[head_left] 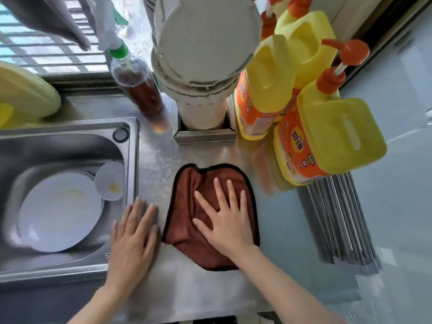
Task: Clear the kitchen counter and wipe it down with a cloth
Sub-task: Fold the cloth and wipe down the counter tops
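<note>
A brown cloth (187, 206) with a black hem lies spread on the steel counter (198, 288), in the middle of the view. My right hand (225, 218) lies flat on the cloth, fingers spread, palm pressing down. My left hand (133, 239) rests flat on the bare counter just left of the cloth, by the sink's right rim, holding nothing. In the sink (70, 141) sit a large white plate (58, 211) and a small white bowl (109, 181), both with yellow smears.
Three yellow pump bottles (327, 136) stand at the counter's right. A dark sauce bottle (140, 90) and a wide grey pipe (203, 66) in a steel collar stand at the back. A yellow-green board (25, 90) leans at far left. The counter's right edge drops beside a ribbed rack (339, 218).
</note>
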Available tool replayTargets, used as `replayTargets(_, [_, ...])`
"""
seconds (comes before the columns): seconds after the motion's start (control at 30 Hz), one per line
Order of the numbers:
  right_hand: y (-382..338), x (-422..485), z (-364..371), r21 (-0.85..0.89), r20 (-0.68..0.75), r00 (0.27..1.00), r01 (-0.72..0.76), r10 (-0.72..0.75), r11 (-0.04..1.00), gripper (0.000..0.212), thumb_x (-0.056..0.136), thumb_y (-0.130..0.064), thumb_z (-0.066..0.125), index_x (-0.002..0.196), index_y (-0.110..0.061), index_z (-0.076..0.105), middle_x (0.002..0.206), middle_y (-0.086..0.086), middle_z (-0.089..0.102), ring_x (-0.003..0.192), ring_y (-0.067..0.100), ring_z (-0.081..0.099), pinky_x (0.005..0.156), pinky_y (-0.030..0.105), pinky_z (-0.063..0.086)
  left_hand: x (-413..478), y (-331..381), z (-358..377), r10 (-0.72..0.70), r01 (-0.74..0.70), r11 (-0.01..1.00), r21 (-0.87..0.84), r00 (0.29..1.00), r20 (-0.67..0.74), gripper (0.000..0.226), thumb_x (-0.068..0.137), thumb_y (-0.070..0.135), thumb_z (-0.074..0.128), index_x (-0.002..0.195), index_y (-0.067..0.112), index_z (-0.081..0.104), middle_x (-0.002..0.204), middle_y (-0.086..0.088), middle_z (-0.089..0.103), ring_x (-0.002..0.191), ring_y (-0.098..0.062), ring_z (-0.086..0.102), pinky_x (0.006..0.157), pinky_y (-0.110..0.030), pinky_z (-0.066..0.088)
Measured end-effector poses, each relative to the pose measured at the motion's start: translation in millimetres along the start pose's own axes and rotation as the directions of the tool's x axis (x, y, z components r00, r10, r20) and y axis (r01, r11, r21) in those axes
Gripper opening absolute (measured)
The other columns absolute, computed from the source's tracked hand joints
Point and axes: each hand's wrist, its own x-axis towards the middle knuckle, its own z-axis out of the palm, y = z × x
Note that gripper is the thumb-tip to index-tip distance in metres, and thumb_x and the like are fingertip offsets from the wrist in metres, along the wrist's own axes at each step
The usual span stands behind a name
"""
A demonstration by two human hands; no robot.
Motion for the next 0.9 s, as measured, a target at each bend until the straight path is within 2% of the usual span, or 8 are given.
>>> replayTargets(0.1, [16.3, 33.7, -8.8, 0.007, -0.035, 0.992, -0.118, 0.118, 0.993, 0.054, 0.089, -0.053, 0.036, 0.141, -0.040, 0.032, 0.153, 0.012, 0.025, 0.140, 0.039, 0.021, 0.109, 0.061, 0.020, -2.7, -22.4, -0.1, -0.005, 0.003, 1.000, 0.025, 0.998, 0.067, 0.054, 0.093, 0.050, 0.020, 0.143, 0.031, 0.030, 0.154, 0.007, 0.020, 0.142, -0.016, 0.013, 0.109, -0.048, 0.023])
replayTargets(0.23, [-10.6, 55.5, -19.4, 0.181, -0.081, 0.923, -0.356, 0.375, 0.917, 0.055, 0.089, -0.045, 0.031, 0.143, -0.035, 0.029, 0.156, 0.012, 0.015, 0.141, 0.042, 0.010, 0.108, 0.065, 0.010, -1.0, -22.4, 2.1, 0.017, -0.017, 1.000, -0.019, 1.000, 0.020, 0.051, 0.094, 0.039, 0.025, 0.142, 0.026, 0.033, 0.152, 0.006, 0.025, 0.142, -0.015, 0.016, 0.108, -0.049, 0.029])
replayTargets(0.37, [-51.1, 46.7, 1.0, -0.028, -0.004, 0.978, -0.207, 0.207, 0.978, 0.060, 0.088, -0.065, 0.022, 0.144, -0.042, 0.021, 0.156, 0.008, 0.016, 0.138, 0.050, 0.011, 0.101, 0.073, 0.012, -2.1, -23.9, 3.1, 0.013, -0.015, 0.999, -0.045, 0.999, -0.045, 0.051, 0.093, 0.036, 0.025, 0.141, 0.024, 0.037, 0.152, 0.005, 0.024, 0.140, -0.012, 0.018, 0.109, -0.039, 0.023])
replayTargets(0.5, [-26.8, 20.2, 8.0, -0.108, 0.037, 0.995, 0.094, -0.090, 0.990, 0.056, 0.088, -0.065, 0.025, 0.142, -0.050, 0.019, 0.157, -0.002, 0.013, 0.141, 0.043, 0.008, 0.101, 0.074, 0.015, -1.5, -24.6, 4.3, 0.031, -0.032, 0.999, -0.019, 0.998, -0.055, 0.050, 0.092, 0.033, 0.028, 0.139, 0.022, 0.040, 0.151, -0.002, 0.030, 0.138, -0.017, 0.023, 0.106, -0.035, 0.021])
replayTargets(0.6, [1.6, 26.2, -2.6, -0.084, 0.037, 0.993, -0.106, 0.109, 0.991, 0.056, 0.087, -0.067, 0.022, 0.140, -0.054, 0.012, 0.158, -0.005, 0.004, 0.142, 0.041, 0.001, 0.102, 0.073, 0.008, -0.7, -26.6, 7.0, 0.048, -0.048, 0.999, 0.006, 0.997, -0.061, 0.050, 0.091, 0.030, 0.031, 0.138, 0.019, 0.043, 0.149, -0.006, 0.033, 0.135, -0.020, 0.027, 0.103, -0.038, 0.027])
replayTargets(0.67, [6.6, 42.1, -6.7, -0.062, 0.021, 0.939, -0.341, 0.343, 0.938, 0.056, 0.089, -0.066, 0.017, 0.142, -0.052, 0.005, 0.158, -0.002, -0.004, 0.142, 0.040, -0.007, 0.104, 0.070, 0.004, -0.4, -28.1, 10.0, 0.063, -0.063, 0.998, 0.006, 0.995, -0.077, 0.050, 0.090, 0.029, 0.031, 0.137, 0.018, 0.045, 0.149, -0.007, 0.034, 0.135, -0.021, 0.028, 0.103, -0.039, 0.030])
replayTargets(0.73, [-10.0, 50.1, -7.9, -0.036, -0.007, 0.896, -0.444, 0.444, 0.895, 0.055, 0.091, -0.062, 0.017, 0.143, -0.049, 0.001, 0.158, -0.001, -0.006, 0.141, 0.040, -0.011, 0.106, 0.070, 0.002, -0.7, -28.2, 11.5, 0.063, -0.064, 0.998, -0.011, 0.994, -0.093, 0.050, 0.091, 0.030, 0.030, 0.138, 0.019, 0.044, 0.150, -0.006, 0.033, 0.136, -0.021, 0.028, 0.104, -0.041, 0.034])
replayTargets(0.9, [-88.4, 11.9, 15.0, -0.057, -0.035, 0.981, -0.194, 0.192, 0.979, 0.054, 0.091, -0.059, 0.025, 0.143, -0.046, 0.018, 0.157, 0.002, 0.015, 0.140, 0.046, 0.008, 0.101, 0.073, 0.011, -2.3, -27.3, 7.0, 0.082, -0.090, 0.994, -0.057, 0.988, -0.131, 0.052, 0.093, 0.035, 0.024, 0.140, 0.019, 0.040, 0.151, -0.003, 0.031, 0.137, -0.019, 0.028, 0.107, -0.037, 0.030])
